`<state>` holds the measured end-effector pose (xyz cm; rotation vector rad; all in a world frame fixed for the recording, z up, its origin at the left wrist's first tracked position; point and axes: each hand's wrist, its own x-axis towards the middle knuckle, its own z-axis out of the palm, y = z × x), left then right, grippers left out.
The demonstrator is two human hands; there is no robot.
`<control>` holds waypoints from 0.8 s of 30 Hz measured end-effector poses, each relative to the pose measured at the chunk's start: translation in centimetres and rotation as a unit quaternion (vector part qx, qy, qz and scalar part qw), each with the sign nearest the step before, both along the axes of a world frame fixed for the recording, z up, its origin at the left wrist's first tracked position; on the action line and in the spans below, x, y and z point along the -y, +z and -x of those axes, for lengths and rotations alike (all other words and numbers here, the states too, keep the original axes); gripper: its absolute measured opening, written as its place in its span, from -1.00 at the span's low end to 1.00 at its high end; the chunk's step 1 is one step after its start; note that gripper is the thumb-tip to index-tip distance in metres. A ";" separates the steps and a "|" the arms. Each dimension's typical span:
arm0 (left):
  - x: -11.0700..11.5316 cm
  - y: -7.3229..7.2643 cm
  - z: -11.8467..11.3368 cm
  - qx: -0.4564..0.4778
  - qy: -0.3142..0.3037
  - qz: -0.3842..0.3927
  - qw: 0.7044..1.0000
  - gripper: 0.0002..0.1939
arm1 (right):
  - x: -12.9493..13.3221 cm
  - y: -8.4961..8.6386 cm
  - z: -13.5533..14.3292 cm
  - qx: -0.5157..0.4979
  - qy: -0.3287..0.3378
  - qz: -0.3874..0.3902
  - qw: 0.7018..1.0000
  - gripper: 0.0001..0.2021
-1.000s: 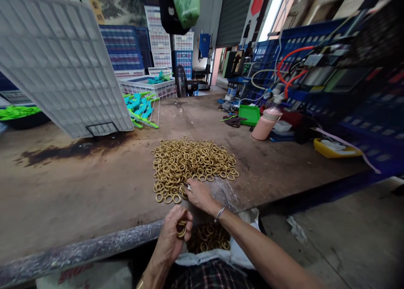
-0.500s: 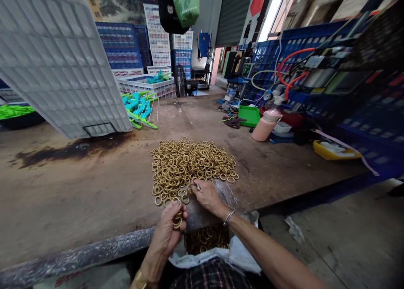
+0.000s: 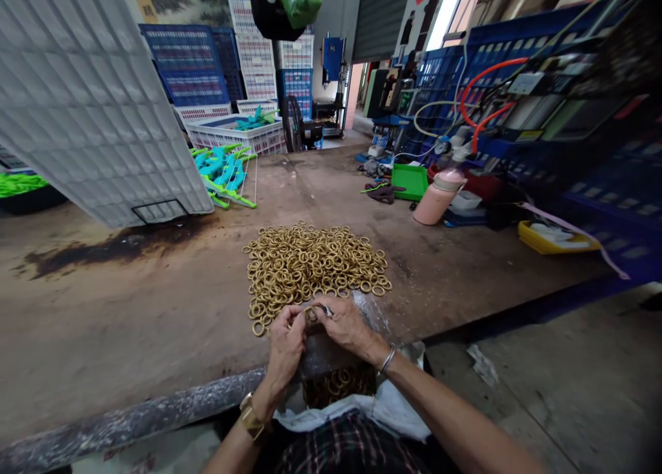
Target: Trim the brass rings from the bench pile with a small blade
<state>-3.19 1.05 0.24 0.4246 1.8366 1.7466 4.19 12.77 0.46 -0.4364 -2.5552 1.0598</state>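
Note:
A pile of gold-coloured rings (image 3: 315, 257) lies on the brown worktable. At its near edge my two hands meet, fingertips close together. My left hand (image 3: 286, 341) is closed, thumb and fingers pinching a gold ring (image 3: 310, 314) that shows between the hands. My right hand (image 3: 345, 324) is closed around a small dark and silver tool (image 3: 327, 310); its exact kind is too small to make out. The right fingertips are at the same ring. Below the table edge, more rings (image 3: 338, 386) lie in a white sack (image 3: 356, 412) at my lap.
A tall grey ribbed plastic panel (image 3: 98, 101) leans at left, beside turquoise and green plastic parts (image 3: 225, 174). To the right are a pink bottle (image 3: 438, 198), a green tray (image 3: 410, 181) and a yellow tray (image 3: 556, 239). The table's front edge (image 3: 129, 415) runs before me.
My left hand has risen and moved right to meet the right hand. Rings seen earlier in its palm are now hidden. The view has shifted slightly.

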 end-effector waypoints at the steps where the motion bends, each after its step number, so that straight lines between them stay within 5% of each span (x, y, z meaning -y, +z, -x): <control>1: 0.0 -0.1 0.0 -0.002 0.005 0.004 1.000 -0.77 | 0.0 0.0 0.1 0.001 -0.012 0.031 0.999 -0.79; 8: -0.2 -0.5 0.0 -0.027 0.002 0.009 1.000 -0.82 | 0.2 0.0 0.1 -0.030 -0.063 0.141 0.988 -0.79; 17: 0.2 -0.5 0.0 -0.036 -0.007 -0.003 0.999 -0.80 | 0.1 0.2 0.3 0.012 -0.018 0.241 0.970 -0.79; 24: 0.1 -1.2 -0.2 0.063 0.000 -0.046 0.997 -0.68 | 0.5 -0.1 0.3 0.034 0.068 0.233 0.970 -0.78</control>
